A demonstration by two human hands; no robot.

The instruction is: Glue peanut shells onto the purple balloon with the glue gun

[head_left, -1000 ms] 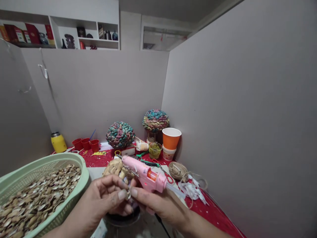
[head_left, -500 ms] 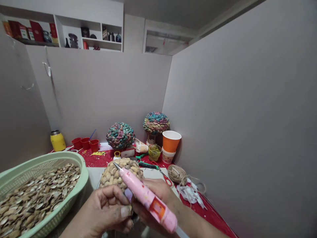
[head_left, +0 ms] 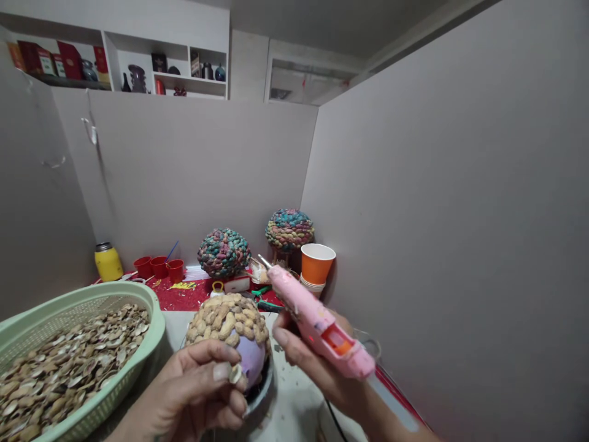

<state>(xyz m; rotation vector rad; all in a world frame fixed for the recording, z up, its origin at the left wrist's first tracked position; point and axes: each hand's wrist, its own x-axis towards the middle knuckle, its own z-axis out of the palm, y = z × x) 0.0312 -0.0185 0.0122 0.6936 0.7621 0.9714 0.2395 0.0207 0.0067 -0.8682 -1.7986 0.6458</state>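
one pink glue gun (head_left: 309, 307) now farther right

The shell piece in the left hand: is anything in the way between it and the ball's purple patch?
Nothing visible stands between the shell piece in the left hand and the ball's purple patch. The pink glue gun, held in the right hand, is off to the side.

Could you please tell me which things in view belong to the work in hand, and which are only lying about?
In the work, apparently:
shell in left hand
glue gun in right hand
partly covered ball
basket of shells

Lying about, seemingly:
yellow jar
red cups
orange cup
colourful balls
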